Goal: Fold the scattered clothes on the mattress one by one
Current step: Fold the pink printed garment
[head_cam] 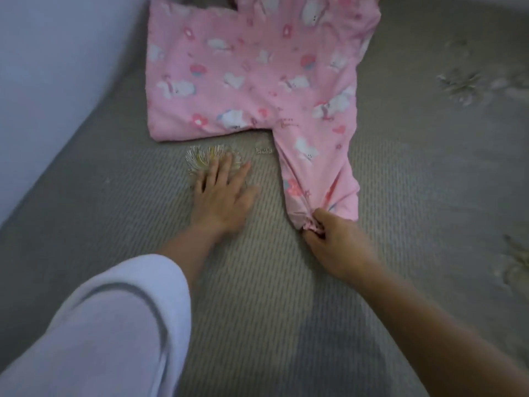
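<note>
— Where is the garment?
— Pink printed garment (257, 73) lies flat on the grey mattress (400, 181), far edge cut off.
— The hands?
— Right hand (332, 242) clenches its bunched cuff; left hand (220, 196) rests flat, released.

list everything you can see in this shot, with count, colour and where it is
pink printed cotton garment: one, pink with white and red cartoon prints, spread on the mattress at top centre, one gathered cuff end reaching toward the viewer
grey ribbed mattress: one, grey with faint flower motifs, fills most of the view
pale wall: one, whitish, upper left
white sleeve: one, on the left arm, lower left
left hand: one, flat and open on the mattress, apart from the garment
right hand: one, pinching the garment's gathered cuff end
</note>
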